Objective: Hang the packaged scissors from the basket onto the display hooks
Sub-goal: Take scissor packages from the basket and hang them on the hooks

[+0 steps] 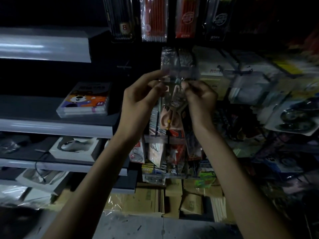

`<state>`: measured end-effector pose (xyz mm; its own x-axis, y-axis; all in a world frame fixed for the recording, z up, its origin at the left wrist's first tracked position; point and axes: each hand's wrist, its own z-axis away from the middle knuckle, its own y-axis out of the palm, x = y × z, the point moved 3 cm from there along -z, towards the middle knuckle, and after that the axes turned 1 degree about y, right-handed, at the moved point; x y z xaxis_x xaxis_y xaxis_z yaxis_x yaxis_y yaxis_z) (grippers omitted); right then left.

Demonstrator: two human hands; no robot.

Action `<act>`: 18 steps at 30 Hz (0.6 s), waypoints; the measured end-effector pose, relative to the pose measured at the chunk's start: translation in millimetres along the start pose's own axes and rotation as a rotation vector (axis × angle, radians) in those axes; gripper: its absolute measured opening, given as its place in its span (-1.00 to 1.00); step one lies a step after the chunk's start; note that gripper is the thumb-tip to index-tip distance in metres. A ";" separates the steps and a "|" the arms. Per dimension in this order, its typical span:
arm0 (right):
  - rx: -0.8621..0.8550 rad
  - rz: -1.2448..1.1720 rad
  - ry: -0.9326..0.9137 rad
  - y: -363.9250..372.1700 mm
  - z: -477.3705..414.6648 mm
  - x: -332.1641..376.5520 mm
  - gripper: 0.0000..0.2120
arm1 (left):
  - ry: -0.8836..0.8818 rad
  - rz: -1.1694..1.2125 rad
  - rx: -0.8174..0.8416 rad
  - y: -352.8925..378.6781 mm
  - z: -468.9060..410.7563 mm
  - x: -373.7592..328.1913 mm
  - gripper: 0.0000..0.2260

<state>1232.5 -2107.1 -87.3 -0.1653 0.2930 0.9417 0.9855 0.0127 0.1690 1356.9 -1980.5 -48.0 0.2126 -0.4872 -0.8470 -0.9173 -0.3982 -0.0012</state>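
Note:
A clear plastic pack of scissors (pixel 170 116) with pale pink handles hangs upright in front of the display wall at the middle of the view. My left hand (pixel 139 99) pinches the pack's top left edge with thumb and fingers. My right hand (pixel 200 95) pinches its top right edge. Both hands are raised side by side at the same height. The hook itself is hidden in the dark behind the pack's top. More packaged goods (pixel 178 61) hang just behind and above the pack. The basket is out of view.
Packs of pencils (pixel 154 19) hang on the row above. Grey shelves (pixel 57 128) at the left carry a crayon box (pixel 85 100) and boxed goods (pixel 76 149). Blister packs (pixel 293 116) crowd the wall at the right. Cardboard packages (pixel 155 199) are stacked low near the floor.

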 end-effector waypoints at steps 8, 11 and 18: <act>0.009 -0.003 0.043 -2.3 -6.0 -4.7 -0.79 | -0.181 -0.180 -0.121 -2.9 3.7 86.2 -0.74; 0.027 -0.024 0.085 -5.9 -5.7 -4.4 -0.83 | -0.238 -0.124 -0.101 1.3 6.3 106.9 -0.80; 0.026 0.226 0.056 -19.9 11.7 -27.4 -0.76 | -0.210 -0.088 -0.171 4.0 4.7 115.4 -0.93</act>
<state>1217.8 -2104.2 -119.8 0.0586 0.2381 0.9695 0.9982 -0.0228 -0.0548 1376.2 -2034.6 -148.3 0.1980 -0.2802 -0.9393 -0.8243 -0.5661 -0.0049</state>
